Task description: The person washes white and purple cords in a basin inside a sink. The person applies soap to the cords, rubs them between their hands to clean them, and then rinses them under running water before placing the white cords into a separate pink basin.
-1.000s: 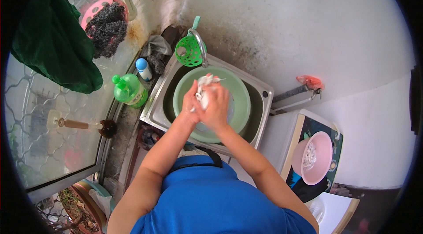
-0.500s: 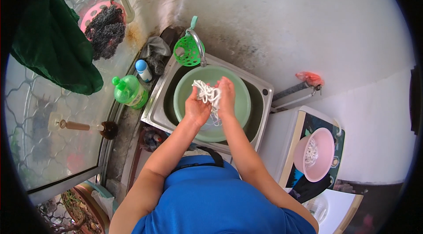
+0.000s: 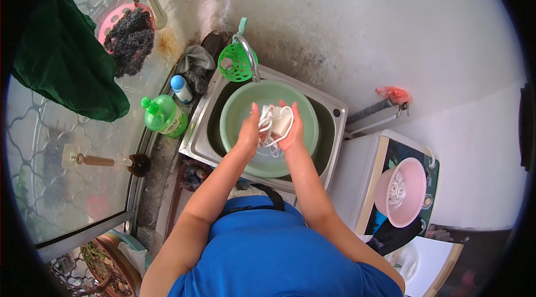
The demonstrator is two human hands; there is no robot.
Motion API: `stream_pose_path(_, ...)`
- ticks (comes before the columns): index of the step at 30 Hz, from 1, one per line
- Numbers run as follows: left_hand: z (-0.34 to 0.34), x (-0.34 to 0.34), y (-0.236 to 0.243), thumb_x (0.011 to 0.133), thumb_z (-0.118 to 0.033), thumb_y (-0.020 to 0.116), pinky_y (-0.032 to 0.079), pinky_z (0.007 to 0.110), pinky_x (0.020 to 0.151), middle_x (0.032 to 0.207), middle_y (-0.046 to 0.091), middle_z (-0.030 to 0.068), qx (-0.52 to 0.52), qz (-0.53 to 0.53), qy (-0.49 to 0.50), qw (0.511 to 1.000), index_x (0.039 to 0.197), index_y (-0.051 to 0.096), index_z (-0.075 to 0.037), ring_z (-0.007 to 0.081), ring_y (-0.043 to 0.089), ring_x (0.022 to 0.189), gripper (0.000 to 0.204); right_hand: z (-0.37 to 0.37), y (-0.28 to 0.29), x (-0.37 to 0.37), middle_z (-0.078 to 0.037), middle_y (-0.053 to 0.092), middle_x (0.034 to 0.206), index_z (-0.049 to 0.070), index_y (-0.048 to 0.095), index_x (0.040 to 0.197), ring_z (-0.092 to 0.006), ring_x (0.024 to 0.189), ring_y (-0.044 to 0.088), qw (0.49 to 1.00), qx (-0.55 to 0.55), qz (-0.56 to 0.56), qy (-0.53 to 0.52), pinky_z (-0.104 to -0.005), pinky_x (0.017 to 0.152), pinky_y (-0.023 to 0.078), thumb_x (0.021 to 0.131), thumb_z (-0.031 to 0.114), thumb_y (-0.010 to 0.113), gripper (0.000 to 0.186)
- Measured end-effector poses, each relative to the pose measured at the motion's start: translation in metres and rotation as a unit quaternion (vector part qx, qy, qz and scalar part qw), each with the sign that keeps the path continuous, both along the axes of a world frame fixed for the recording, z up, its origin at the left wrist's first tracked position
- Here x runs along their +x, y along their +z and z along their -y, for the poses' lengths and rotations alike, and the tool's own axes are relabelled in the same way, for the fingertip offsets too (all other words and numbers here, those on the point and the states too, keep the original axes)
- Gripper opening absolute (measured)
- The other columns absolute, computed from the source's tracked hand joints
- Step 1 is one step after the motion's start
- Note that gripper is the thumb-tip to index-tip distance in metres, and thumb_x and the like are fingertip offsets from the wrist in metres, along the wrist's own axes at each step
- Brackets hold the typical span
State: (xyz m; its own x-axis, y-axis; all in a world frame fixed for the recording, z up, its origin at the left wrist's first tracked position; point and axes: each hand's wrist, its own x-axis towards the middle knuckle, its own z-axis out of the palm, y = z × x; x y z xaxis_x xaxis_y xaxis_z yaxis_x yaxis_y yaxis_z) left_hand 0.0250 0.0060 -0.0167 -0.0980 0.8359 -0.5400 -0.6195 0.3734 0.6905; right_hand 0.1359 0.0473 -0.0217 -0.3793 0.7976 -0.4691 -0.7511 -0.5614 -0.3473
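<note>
Over the light green basin (image 3: 234, 154), both my hands hold a loose bundle of white cord (image 3: 267, 119) that looks like shoelaces. My left hand (image 3: 248, 133) cups the bundle from the left, thumb up along its side. My right hand (image 3: 295, 127) supports the other side, a loop of cord lying over its palm. A pale, block-like piece (image 3: 281, 120) rests among the strands against the right palm; I cannot tell what it is. Thin strands hang below my hands. The basin stands in a steel sink (image 3: 192, 143), under a curved metal tap (image 3: 249, 54).
A green strainer basket (image 3: 238, 65) hangs at the tap. Left of the sink stand a green bottle (image 3: 167, 118) and a white, blue-capped bottle (image 3: 181, 90). To the right, a pink basin (image 3: 384, 196) with more white cord sits on a white appliance (image 3: 354, 171). Dark green cloth (image 3: 67, 68) hangs upper left.
The bundle has loosened between my hands, which have turned and moved slightly apart. The pale block-like piece now shows beside the right palm, and a wide loop of cord has opened over it.
</note>
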Motion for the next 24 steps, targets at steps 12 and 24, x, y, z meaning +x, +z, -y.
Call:
stream_pose_path(12,-0.005,-0.005,-0.017,0.091,-0.015,0.033,0.035,0.041,0.101,0.125,0.048,0.0091,0.133,0.36,0.033,0.923,0.131,0.041,-0.011,0.026,0.046,0.117,0.041,0.033,0.017,-0.029,-0.016,0.049,0.112,0.005,0.05,0.116,-0.0312,0.105,0.047,0.475,0.572,0.666,-0.053,-0.0391,0.087,0.04,0.078,0.025,0.066,0.045)
stream_pose_path(24,-0.004,0.01,-0.024,0.094,-0.044,0.036,0.041,0.036,0.094,0.123,0.048,0.0018,0.181,0.394,-0.034,0.9,0.133,0.039,-0.021,0.0196,0.047,0.112,0.045,0.038,0.019,-0.027,-0.018,0.048,0.107,0.003,0.051,0.11,-0.0355,0.099,0.048,0.493,0.482,0.72,-0.08,-0.046,0.084,0.04,0.078,0.037,0.064,0.048)
